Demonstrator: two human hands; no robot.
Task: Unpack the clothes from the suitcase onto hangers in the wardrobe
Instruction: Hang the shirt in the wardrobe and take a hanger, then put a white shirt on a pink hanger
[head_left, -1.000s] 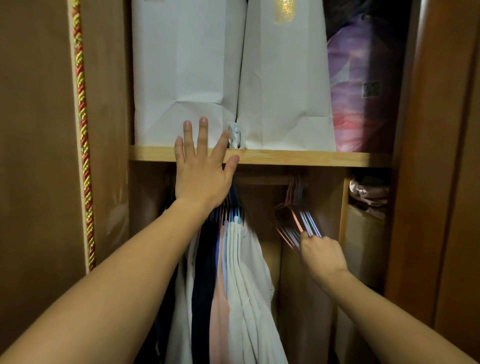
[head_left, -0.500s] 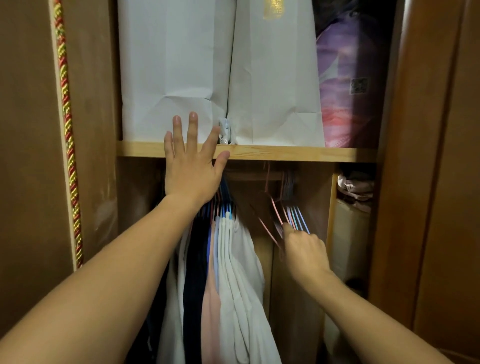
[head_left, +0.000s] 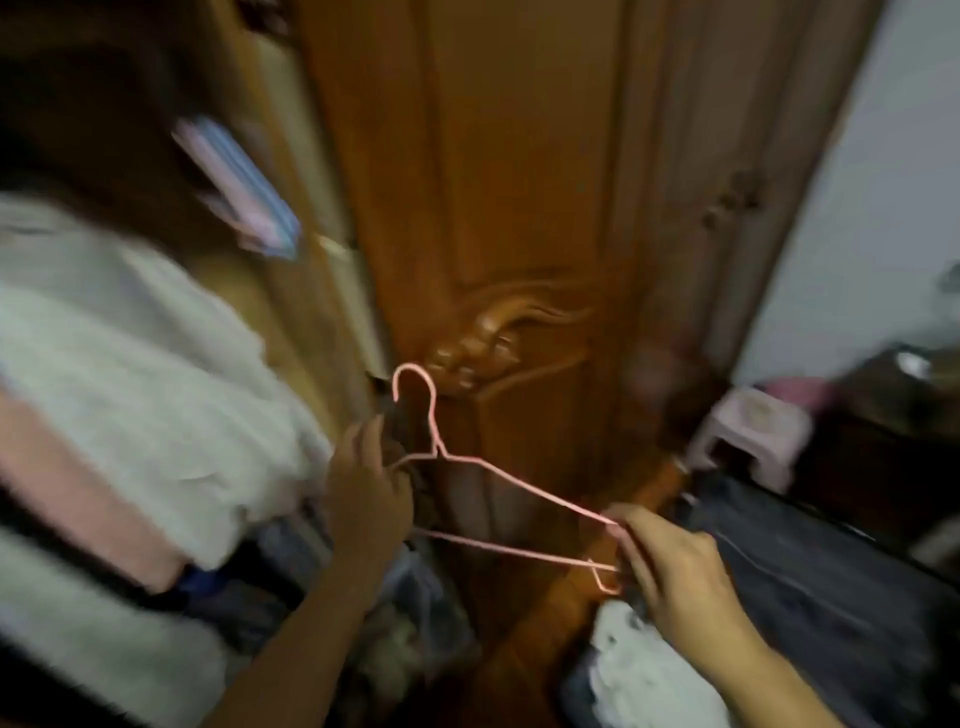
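Observation:
A thin pink wire hanger (head_left: 498, 478) is held between both hands in front of the carved wooden wardrobe door (head_left: 498, 218). My left hand (head_left: 366, 501) grips its left shoulder, fingers curled round the wire. My right hand (head_left: 670, 564) pinches its right end. The hook points up. Hung clothes (head_left: 130, 364), white and pink, fill the left, blurred. Spare pink and blue hangers (head_left: 244, 192) hang above them. At the lower right lies dark denim (head_left: 810, 566) with a white garment (head_left: 639, 670) beside it; the suitcase itself cannot be made out.
A small pink plastic stool (head_left: 753, 431) stands at the right near a pale wall (head_left: 883, 171). Dark furniture (head_left: 893, 410) with small items sits behind it. A wooden edge (head_left: 582, 571) runs diagonally below the hanger. The frame is blurred by motion.
The view has swung right and down from the wardrobe shelf. My right hand has pulled a pink hanger off the rail. My left hand has left the hung clothes and now holds the hanger too.

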